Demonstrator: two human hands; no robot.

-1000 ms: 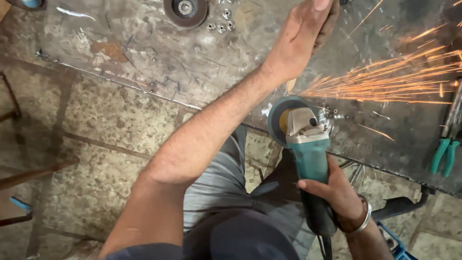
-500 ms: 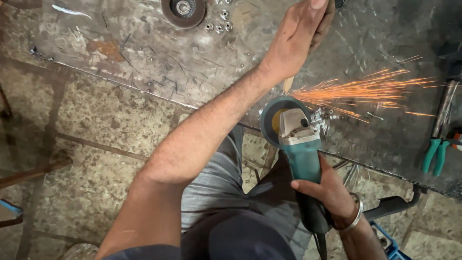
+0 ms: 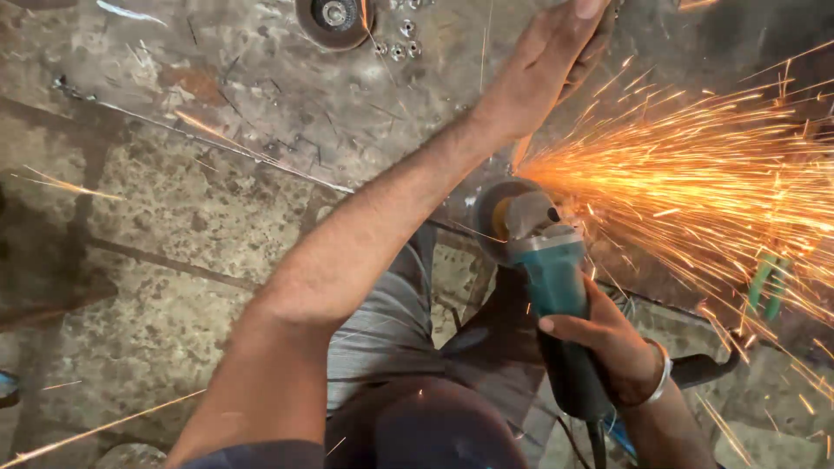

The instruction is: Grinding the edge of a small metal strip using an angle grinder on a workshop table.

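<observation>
- Head view: right hand (image 3: 608,347) clamped on grinder (image 3: 547,278) — disc hidden by sparks (image 3: 695,182).
- Left hand (image 3: 543,74) pressed flat on surface (image 3: 261,78), fingertips cut off.

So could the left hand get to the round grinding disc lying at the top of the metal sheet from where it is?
Probably yes. The left hand rests flat on the metal sheet, and the spare disc lies to its left on the same surface, nothing between them; the sparks fly the other way.

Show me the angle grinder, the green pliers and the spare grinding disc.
angle grinder (image 3: 553,274): head view, on its teal body.
green pliers (image 3: 768,287): head view, on the handles, behind the sparks.
spare grinding disc (image 3: 334,17): head view, on its centre hub.
</observation>
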